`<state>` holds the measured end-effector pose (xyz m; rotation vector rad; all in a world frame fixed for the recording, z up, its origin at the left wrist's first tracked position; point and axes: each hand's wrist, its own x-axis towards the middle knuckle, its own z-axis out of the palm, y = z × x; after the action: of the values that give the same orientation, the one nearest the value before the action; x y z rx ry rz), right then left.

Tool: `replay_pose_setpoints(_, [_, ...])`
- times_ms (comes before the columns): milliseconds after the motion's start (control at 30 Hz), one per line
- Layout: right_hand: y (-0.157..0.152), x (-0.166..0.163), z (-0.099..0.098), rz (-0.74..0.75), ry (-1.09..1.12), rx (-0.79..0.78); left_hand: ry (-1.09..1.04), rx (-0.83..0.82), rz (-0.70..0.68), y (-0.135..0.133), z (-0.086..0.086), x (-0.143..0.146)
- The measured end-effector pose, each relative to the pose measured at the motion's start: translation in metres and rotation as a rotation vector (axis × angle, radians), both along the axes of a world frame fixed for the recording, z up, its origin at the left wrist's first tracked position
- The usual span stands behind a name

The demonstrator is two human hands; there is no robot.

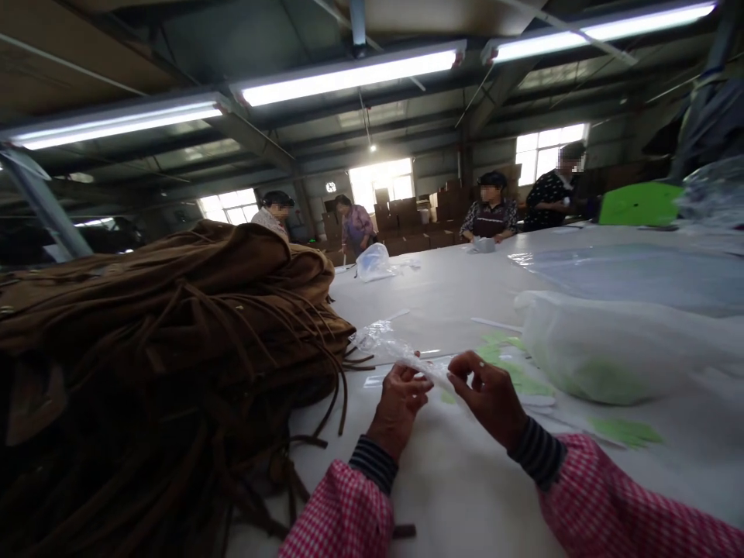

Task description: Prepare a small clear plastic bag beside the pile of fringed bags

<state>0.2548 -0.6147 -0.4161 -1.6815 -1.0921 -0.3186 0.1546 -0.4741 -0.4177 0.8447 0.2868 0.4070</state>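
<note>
A small clear plastic bag (390,346) sits crumpled just above the white table (453,480), held between both hands. Its long axis runs from upper left, where the loose end bunches out, down to the right toward the fingers. The left hand (401,403) pinches it from below with thumb and fingertips closed on the film; the right hand (491,391) holds the lower right end in a narrow grip, also closed on the bag. Both hands are about equally near, and most of the bag lies up and left of them. Just left rises a pile of brown fringed garments (168,341). To the right lie a bulky translucent bag (604,349) and green paper tags (625,430). Other people (491,208) work at the table's far end.
</note>
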Motion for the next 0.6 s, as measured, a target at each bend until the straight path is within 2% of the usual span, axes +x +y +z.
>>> replay_pose_setpoints(167, [0.000, 0.005, 0.001, -0.042, 0.164, 0.019, 0.044, -0.012, 0.058, 0.004, -0.006, 0.003])
replay_pose_setpoints(333, [0.001, 0.006, 0.004, -0.009, 0.323, 0.081, 0.030, -0.010, 0.110, 0.004, -0.010, 0.004])
replay_pose_setpoints(600, [0.003, 0.005, 0.002, 0.005, 0.341, 0.112, 0.015, -0.006, 0.091, -0.010, -0.005, 0.003])
